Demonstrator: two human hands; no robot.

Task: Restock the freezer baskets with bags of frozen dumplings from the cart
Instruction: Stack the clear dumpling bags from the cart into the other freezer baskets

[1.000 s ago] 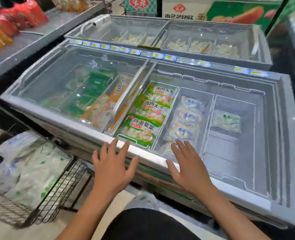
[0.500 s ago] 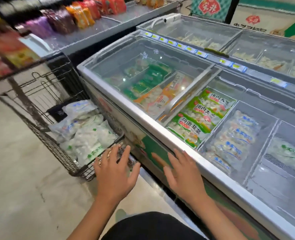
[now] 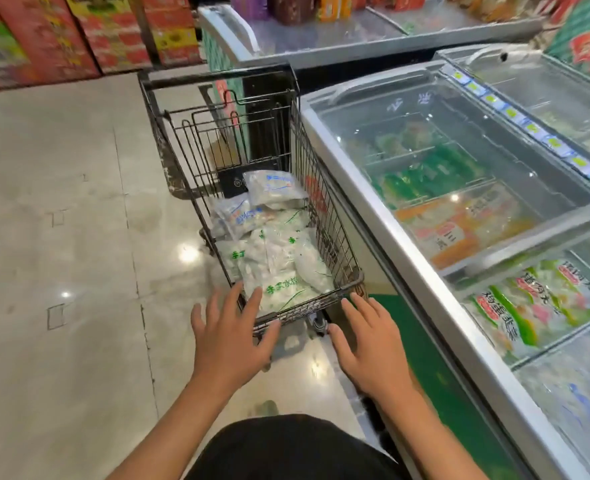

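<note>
A dark wire cart (image 3: 321, 216) stands on the floor left of the chest freezer (image 3: 421, 258). Several clear bags of frozen dumplings (image 3: 279, 261) with green or blue print lie piled in the cart. My left hand (image 3: 231, 334) hovers over the cart's near rim, fingers spread, holding nothing, its fingertips just short of the nearest bag. My right hand (image 3: 369, 344) is open too, at the cart's near right corner beside the freezer's front. Green dumpling bags (image 3: 529, 306) lie in a freezer basket at the right.
Glass lids cover the freezer's left half (image 3: 459, 161). Another freezer (image 3: 355, 32) with snack packs on top stands behind the cart. Red cartons (image 3: 64, 32) are stacked at the far left. Tiled floor (image 3: 61, 254) spreads to the left.
My view has swung left from the freezer to the cart. Both hands have left the freezer's front edge and now reach toward the cart's near rim, still holding nothing.
</note>
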